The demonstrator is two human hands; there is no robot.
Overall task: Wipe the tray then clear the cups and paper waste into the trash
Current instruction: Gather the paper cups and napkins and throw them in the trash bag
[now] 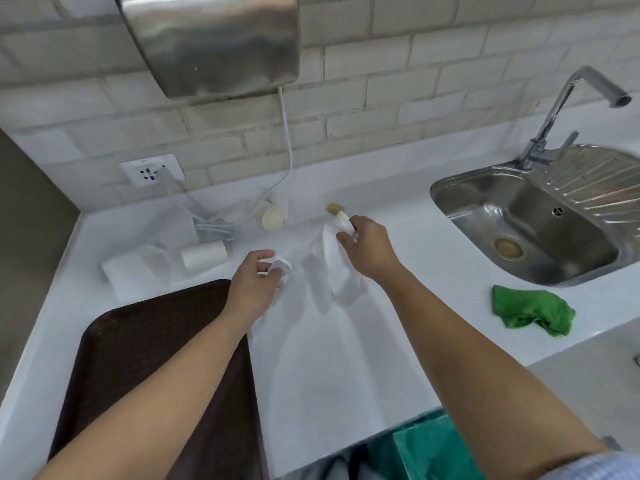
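The dark brown tray [145,358] lies on the white counter at the lower left, partly under my left forearm. My left hand [252,289] hovers just past its far corner, fingers closed on a small white scrap [280,266]. My right hand [367,247] is over the middle of the counter, gripping a sheet of white paper [332,261] that hangs down, along with a thin white item with a yellowish tip [335,207]. A white paper cup [204,256] lies on its side beside a clear plastic cup [156,263], which rests on a white napkin [128,275].
A green cloth [533,311] lies crumpled by the steel sink [519,230] with its tap [568,98] on the right. A green trash bag [429,448] is below the counter edge. At the back are a wall socket [152,169], cables, a cream round object [273,218] and a steel wall unit [214,43].
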